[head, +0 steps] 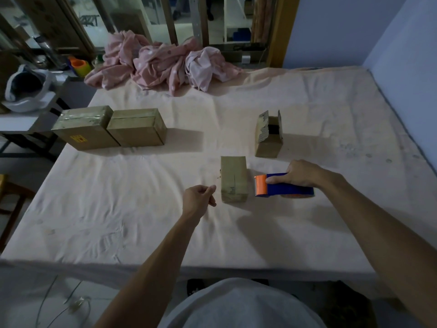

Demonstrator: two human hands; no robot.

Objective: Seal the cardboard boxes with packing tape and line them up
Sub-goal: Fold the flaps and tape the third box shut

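between our hands: a small brown cardboard box [234, 178] stands closed on the pale cream bed sheet [142, 221]. it is just beside the left fingertips and near the dispenser's orange end. we cannot tell whether tape already crosses it.
right hand [299, 174]: our fingers are wrapped around the blue plastic tape dispenser with an orange roller end [283, 189], which is low on the sheet, just right of that box.
left hand [199, 197]: fingers are curled in with the thumb against the forefinger. we see nothing held, and the hand is apart from the box.
beyond the right hand: an open brown cardboard box [269, 136] has its top flaps standing up, with no tape on it.
well beyond the left hand: a larger brown cardboard box with a yellow label [86, 127] touches a plain larger brown cardboard box [138, 127]. glossy tape shows on top of both.
done, as we judge it: those two are sealed and lined up.
left, as we judge it: the near box still has to join the row, with tape first if it lacks any. the open box needs closing, taping and placing.
past everything: a crumpled pink cloth [160, 65] lies at the far edge.
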